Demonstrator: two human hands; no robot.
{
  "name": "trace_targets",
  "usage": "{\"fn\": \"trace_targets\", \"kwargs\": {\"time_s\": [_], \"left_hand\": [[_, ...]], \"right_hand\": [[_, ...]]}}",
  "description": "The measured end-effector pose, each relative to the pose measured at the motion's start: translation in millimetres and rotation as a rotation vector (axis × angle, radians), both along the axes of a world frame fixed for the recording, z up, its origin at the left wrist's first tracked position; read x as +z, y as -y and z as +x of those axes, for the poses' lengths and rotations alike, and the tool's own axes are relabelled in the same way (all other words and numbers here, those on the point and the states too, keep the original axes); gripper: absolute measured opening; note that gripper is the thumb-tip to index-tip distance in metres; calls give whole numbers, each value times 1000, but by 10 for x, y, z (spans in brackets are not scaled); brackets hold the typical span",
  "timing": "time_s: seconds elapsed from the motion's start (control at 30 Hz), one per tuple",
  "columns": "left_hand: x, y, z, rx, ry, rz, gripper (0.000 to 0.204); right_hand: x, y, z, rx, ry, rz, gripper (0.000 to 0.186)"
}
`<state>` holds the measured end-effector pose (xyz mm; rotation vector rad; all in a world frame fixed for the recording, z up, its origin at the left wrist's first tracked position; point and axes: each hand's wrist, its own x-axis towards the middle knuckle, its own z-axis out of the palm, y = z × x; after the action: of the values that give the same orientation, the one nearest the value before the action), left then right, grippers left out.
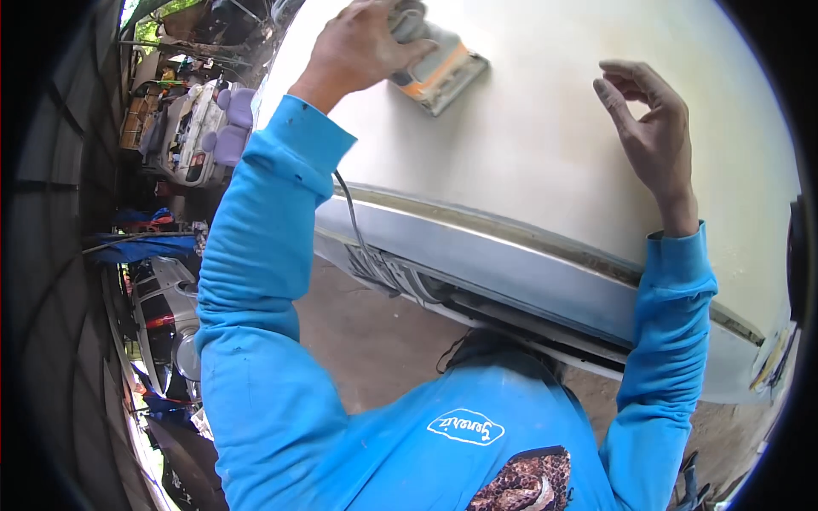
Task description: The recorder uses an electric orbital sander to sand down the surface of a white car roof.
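Near the top, my left hand grips a grey and orange power sander, which rests on a large pale, off-white painted panel of what looks like a vehicle. A dark cord hangs below my left wrist over the panel's lower edge, beside my sleeve. At the right, my right hand is over the same panel, fingers loosely curved and apart, with nothing in it.
A grooved metal edge runs across the panel's front, close to my body, above a dirt-coloured floor. At the left lie purple seats, blue sheeting, a silver vehicle part with a tail light and assorted clutter.
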<state>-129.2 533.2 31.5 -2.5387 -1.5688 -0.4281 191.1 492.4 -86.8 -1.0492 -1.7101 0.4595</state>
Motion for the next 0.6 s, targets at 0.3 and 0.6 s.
{"fn": "trace_targets", "kwargs": {"time_s": [0.3, 0.6], "left_hand": [[-94, -366, -1036, 533, -75, -24, 70], [-144, 866, 273, 267, -20, -22, 59]], "right_hand": [[-2, 36, -51, 14, -24, -26, 23], [-26, 36, -40, 12, 30, -63, 23]]}}
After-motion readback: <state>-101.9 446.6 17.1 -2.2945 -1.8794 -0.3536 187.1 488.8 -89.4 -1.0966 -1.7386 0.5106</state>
